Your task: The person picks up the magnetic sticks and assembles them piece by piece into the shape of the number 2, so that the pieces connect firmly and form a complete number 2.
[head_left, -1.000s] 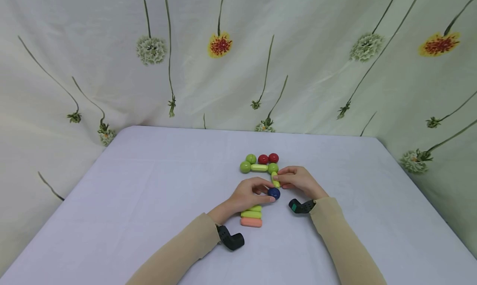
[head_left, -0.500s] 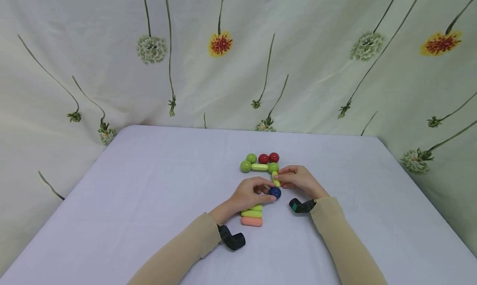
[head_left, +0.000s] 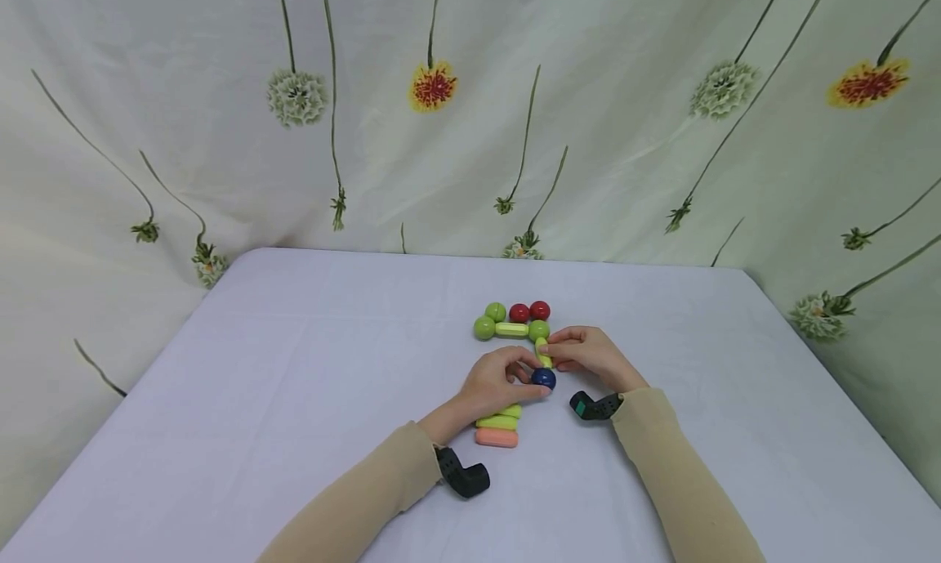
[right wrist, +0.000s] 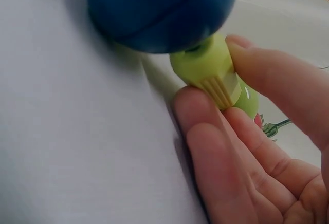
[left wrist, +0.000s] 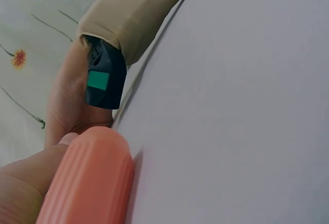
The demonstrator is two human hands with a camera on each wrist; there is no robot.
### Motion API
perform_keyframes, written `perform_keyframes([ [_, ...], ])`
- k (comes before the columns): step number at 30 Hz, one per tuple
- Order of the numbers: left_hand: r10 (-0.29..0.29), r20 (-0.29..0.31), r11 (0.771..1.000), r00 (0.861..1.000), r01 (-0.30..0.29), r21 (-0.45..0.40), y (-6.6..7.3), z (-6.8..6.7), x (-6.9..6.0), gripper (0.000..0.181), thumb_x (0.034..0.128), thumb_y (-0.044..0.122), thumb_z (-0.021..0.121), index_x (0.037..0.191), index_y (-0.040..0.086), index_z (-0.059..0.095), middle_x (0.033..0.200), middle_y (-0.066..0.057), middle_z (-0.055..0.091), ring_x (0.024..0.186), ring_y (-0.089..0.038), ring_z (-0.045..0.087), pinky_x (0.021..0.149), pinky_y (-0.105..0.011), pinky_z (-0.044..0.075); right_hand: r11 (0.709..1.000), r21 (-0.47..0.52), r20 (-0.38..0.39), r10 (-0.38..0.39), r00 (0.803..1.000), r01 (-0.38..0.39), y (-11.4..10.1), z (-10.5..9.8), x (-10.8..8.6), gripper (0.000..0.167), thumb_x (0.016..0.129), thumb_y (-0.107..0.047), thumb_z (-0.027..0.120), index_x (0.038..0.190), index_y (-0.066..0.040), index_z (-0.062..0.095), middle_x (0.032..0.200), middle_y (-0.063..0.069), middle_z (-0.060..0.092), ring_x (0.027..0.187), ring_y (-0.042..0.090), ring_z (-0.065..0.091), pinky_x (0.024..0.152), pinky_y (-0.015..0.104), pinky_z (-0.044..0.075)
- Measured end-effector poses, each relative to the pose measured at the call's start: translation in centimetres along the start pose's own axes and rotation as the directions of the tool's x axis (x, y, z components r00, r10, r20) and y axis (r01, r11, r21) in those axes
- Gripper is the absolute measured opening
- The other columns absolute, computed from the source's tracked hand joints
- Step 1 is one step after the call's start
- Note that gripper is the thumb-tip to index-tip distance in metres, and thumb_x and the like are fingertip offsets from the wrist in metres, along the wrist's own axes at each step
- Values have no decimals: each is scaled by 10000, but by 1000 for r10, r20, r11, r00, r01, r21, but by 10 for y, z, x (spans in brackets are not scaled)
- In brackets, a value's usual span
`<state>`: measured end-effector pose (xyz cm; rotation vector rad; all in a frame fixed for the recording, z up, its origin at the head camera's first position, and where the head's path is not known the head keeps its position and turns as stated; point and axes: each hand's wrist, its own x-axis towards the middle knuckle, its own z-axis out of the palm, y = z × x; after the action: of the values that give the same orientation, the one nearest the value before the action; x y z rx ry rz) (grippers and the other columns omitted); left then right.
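Note:
My left hand [head_left: 496,383] pinches a dark blue ball [head_left: 543,378] between thumb and fingers. Just beyond it, my right hand [head_left: 590,357] pinches a short yellow-green rod [head_left: 543,353]. The rod's far end meets a green ball [head_left: 539,330]; its near end is at the blue ball. In the right wrist view the ribbed rod [right wrist: 205,72] sits against the blue ball [right wrist: 159,13], apparently touching. A second yellow-green rod [head_left: 511,330] runs left from that green ball to another green ball [head_left: 483,328].
Two red balls [head_left: 540,310] and one more green ball [head_left: 496,312] lie behind the row. Yellow-green rods [head_left: 497,423] and a coral rod [head_left: 496,438] lie beside and below the left hand, partly covered by it. A white cloth covers the table [head_left: 353,367]; a flowered curtain hangs behind.
My left hand and the blue ball have shifted slightly right and away from me, closer to the rod's near end. The right hand has kept its hold in place.

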<state>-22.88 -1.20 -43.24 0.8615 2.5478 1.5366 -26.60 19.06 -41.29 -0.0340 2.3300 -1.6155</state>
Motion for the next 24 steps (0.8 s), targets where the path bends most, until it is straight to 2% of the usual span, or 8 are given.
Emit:
perform_keyframes([
  [14,-42,-50,998,998,44,50,6,7,2,313,754,354,787,958,168,640,936,81,635,774,-50,578,675,-225,465,1000,4,7,-13,1000,13,1,-1,0,425,810,-266,745,1077,34,607,823,36,668,731,134,605,694,254,524],
  [24,-19,-49,997,999,22,78,1,8,2,314,765,375,772,970,177,640,910,87,627,770,-46,574,667,-228,457,1000,2,9,-9,1000,9,1,-1,1,412,814,-257,740,1074,34,606,825,42,680,732,138,611,694,258,525],
])
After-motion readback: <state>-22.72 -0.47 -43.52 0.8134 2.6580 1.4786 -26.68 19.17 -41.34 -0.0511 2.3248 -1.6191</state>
